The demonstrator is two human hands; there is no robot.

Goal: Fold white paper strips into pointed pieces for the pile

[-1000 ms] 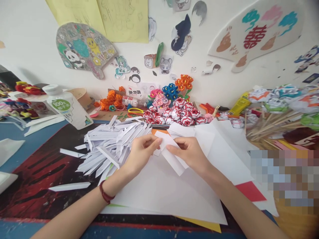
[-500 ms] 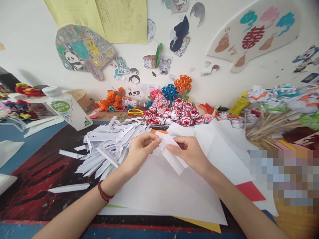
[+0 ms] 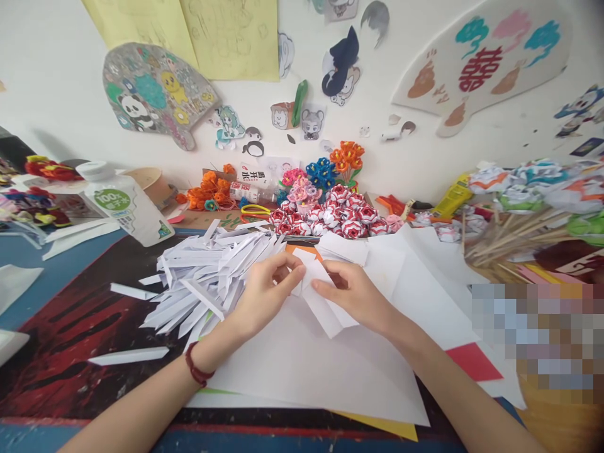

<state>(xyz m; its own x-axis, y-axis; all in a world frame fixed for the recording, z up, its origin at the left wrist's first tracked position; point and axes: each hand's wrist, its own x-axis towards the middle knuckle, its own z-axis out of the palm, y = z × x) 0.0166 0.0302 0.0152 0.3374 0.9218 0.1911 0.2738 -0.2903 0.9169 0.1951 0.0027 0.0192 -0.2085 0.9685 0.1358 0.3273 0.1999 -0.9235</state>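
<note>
Between my two hands is a small folded piece of white paper [image 3: 325, 308], held above a large white sheet [image 3: 325, 371]. My left hand [image 3: 271, 286] pinches its upper left end between thumb and fingers. My right hand [image 3: 353, 289] grips its right side, with the thumb on top and the fingers behind. The paper's lower end slants down and shows a crease. To the left of my left hand lies a heap of narrow folded white paper strips [image 3: 198, 277]. Behind my hands lie more small white papers [image 3: 344, 247].
A white bottle [image 3: 125, 204] stands tilted at the back left. Red-and-white paper flowers [image 3: 352, 217] sit at the back. Wooden sticks [image 3: 509, 239] are at the right, a red paper [image 3: 475, 362] beside my right forearm. One loose strip [image 3: 129, 356] lies on the dark mat [image 3: 61, 352].
The folded paper has tilted slightly, its lower end a little lower and fanned wider. My right hand has shifted slightly left. Both hands keep their hold.
</note>
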